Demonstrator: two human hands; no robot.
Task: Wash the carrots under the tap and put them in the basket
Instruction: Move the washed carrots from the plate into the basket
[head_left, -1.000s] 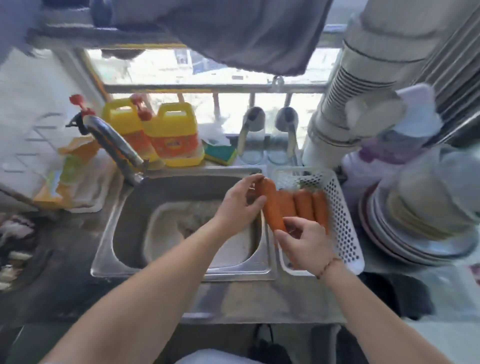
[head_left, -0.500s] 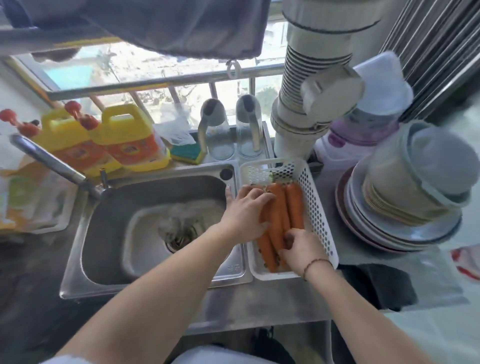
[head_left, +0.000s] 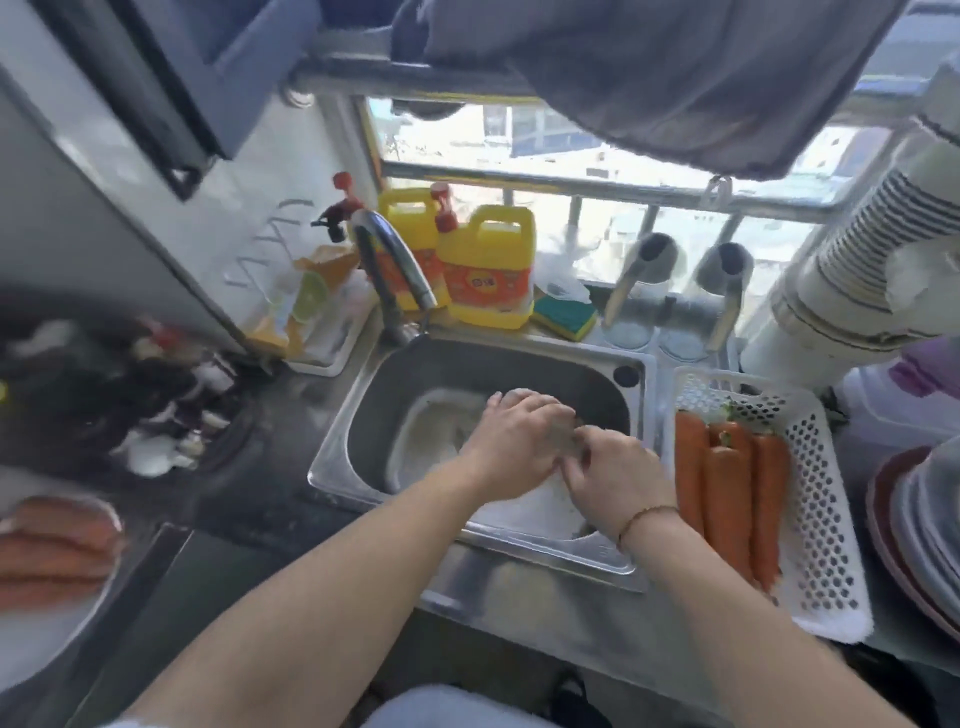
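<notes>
Several orange carrots (head_left: 727, 499) lie lengthwise in the white perforated basket (head_left: 831, 519) to the right of the steel sink (head_left: 467, 364). More carrots (head_left: 52, 545) lie blurred on a white plate (head_left: 31, 649) at the lower left. Over the sink basin, my left hand (head_left: 519, 441) is palm down with relaxed fingers and holds nothing. My right hand (head_left: 618, 478) touches it from the right, fingers loosely curled, and I see no carrot in it. The curved tap (head_left: 395, 265) stands at the sink's back left; no water stream shows.
Two yellow detergent jugs (head_left: 488, 270) and a green-yellow sponge (head_left: 563, 312) sit behind the sink. Stacked plates (head_left: 924, 519) and a tall stack of paper cups (head_left: 857, 260) crowd the right side. Dark clutter fills the counter on the left.
Both hands have left the carrots in the basket and moved left over the sink, where they now touch each other. The view has swung left, showing the plate of carrots.
</notes>
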